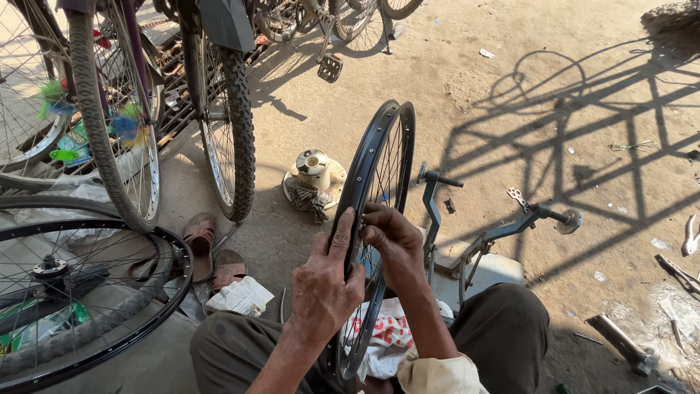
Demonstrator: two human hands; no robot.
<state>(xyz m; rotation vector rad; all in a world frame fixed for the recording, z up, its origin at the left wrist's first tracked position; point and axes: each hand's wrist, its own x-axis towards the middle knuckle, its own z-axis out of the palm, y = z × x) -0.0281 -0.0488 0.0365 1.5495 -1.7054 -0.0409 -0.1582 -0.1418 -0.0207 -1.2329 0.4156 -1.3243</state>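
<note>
A bare black bicycle rim (378, 149) with thin spokes stands upright between my knees, edge toward me. My left hand (326, 279) grips the rim's near left side, thumb lying up along the metal. My right hand (392, 243) reaches in from the right, its fingers curled at the rim's inner edge among the spokes near the left thumb. Whether the right fingers hold a small part is hidden. A white and red cloth (384, 337) lies in my lap under the rim.
A grey truing stand (467, 226) sits just beyond the rim. Another black spoked wheel (69, 292) lies at the left. Parked bicycles (219, 109) stand ahead left, sandals (211, 252) below them. A round metal part (314, 175) rests on the ground; tools (678, 273) lie right.
</note>
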